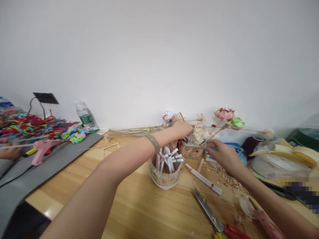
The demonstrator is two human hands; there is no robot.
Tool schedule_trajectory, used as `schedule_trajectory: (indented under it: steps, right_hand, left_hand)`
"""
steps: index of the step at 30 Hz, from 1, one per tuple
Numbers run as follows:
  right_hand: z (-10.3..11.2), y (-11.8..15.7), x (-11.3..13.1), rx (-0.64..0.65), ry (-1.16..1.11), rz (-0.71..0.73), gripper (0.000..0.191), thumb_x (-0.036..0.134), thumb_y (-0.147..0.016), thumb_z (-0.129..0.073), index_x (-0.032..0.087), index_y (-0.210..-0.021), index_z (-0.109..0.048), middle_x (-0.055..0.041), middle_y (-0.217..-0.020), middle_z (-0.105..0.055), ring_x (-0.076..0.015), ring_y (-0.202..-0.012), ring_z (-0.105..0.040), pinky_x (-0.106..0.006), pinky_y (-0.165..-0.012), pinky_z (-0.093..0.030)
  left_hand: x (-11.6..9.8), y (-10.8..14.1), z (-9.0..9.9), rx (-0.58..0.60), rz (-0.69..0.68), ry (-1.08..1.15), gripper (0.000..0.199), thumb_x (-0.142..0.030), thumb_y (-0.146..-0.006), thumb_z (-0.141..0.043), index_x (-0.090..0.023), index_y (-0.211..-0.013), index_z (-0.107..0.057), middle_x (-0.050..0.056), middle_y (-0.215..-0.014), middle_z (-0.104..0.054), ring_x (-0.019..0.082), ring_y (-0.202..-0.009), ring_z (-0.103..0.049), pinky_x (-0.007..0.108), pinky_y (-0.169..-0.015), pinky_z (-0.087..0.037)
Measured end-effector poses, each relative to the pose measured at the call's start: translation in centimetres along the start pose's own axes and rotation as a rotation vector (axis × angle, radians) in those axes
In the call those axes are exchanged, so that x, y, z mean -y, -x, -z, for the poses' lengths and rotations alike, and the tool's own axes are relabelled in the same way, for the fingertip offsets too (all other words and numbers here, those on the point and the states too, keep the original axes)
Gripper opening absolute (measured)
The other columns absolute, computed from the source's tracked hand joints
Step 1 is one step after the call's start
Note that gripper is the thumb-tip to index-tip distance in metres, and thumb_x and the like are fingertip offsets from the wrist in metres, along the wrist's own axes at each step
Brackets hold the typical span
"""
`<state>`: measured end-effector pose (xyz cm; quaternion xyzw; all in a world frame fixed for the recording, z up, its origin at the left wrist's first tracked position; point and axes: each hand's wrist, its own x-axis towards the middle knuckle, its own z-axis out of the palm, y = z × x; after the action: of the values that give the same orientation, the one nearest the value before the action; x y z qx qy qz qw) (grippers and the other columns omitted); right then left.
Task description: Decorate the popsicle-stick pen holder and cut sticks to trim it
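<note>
My left hand (183, 129) reaches to the back of the wooden table, above a decorated basket (191, 151) that holds craft pieces; its fingers are hidden behind the hand. At that basket's right edge is my right hand (221, 154), thumb and fingers bent near thin stems; what it grips, if anything, is too small to make out. Under my left forearm stands a round basket (164, 181) full of white markers (170, 161). Pink and green paper flowers (225, 113) rise behind my right hand.
Scissors (208, 209), two markers (204, 179) and wood shavings (231, 182) lie in front. A pink glue gun (41, 151), a bottle (85, 114), colourful pipe cleaners (30, 126) and another person's hand (11, 152) are at left. Banana peel (286, 152) lies at right.
</note>
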<state>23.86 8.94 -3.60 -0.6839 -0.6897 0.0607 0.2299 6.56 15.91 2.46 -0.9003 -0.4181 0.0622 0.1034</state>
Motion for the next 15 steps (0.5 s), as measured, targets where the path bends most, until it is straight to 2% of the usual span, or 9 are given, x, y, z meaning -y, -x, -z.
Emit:
schedule_trajectory:
  steps: [4,7,12,15]
  right_hand:
    - [-0.8,-0.6,1.2,-0.092,0.076,-0.064,0.032,0.027,-0.089,-0.049,0.011,-0.117,-0.05,-0.0075,-0.095,-0.067,-0.0215,-0.087,-0.062,-0.031,-0.074,-0.046]
    - [-0.9,-1.2,2.1,-0.117,0.155,-0.091,0.035,0.03,-0.092,-0.048,0.013,-0.122,-0.047,-0.007,-0.096,-0.063,-0.0203,-0.087,-0.061,-0.038,-0.078,-0.047]
    - [-0.7,-2.3,2.1,-0.108,0.22,-0.096,0.028,0.038,-0.092,-0.05,0.014,-0.106,-0.057,-0.0043,-0.093,-0.061,-0.0166,-0.083,-0.06,-0.037,-0.076,-0.049]
    - [-0.2,-2.5,1.9,-0.105,0.239,-0.07,0.028,0.037,-0.09,-0.051,0.014,-0.103,-0.059,-0.0045,-0.087,-0.063,-0.0173,-0.08,-0.06,-0.034,-0.072,-0.047]
  left_hand:
    - [-0.1,0.1,-0.5,0.028,-0.024,0.021,0.033,-0.032,-0.087,-0.053,-0.014,-0.115,-0.053,0.01,-0.115,-0.056,0.02,-0.098,-0.058,0.041,-0.082,-0.05]
    - [0.1,0.0,-0.5,0.022,-0.026,0.031,0.033,-0.032,-0.087,-0.053,-0.015,-0.115,-0.053,0.01,-0.115,-0.056,0.02,-0.098,-0.058,0.041,-0.082,-0.05]
    - [1.2,-0.3,0.6,-0.032,0.003,0.052,0.033,-0.032,-0.087,-0.053,-0.014,-0.115,-0.053,0.01,-0.115,-0.056,0.021,-0.098,-0.058,0.041,-0.082,-0.05]
    - [2.4,0.0,1.5,-0.072,0.019,0.072,0.033,-0.032,-0.087,-0.053,-0.015,-0.115,-0.053,0.009,-0.115,-0.056,0.02,-0.098,-0.058,0.041,-0.082,-0.051]
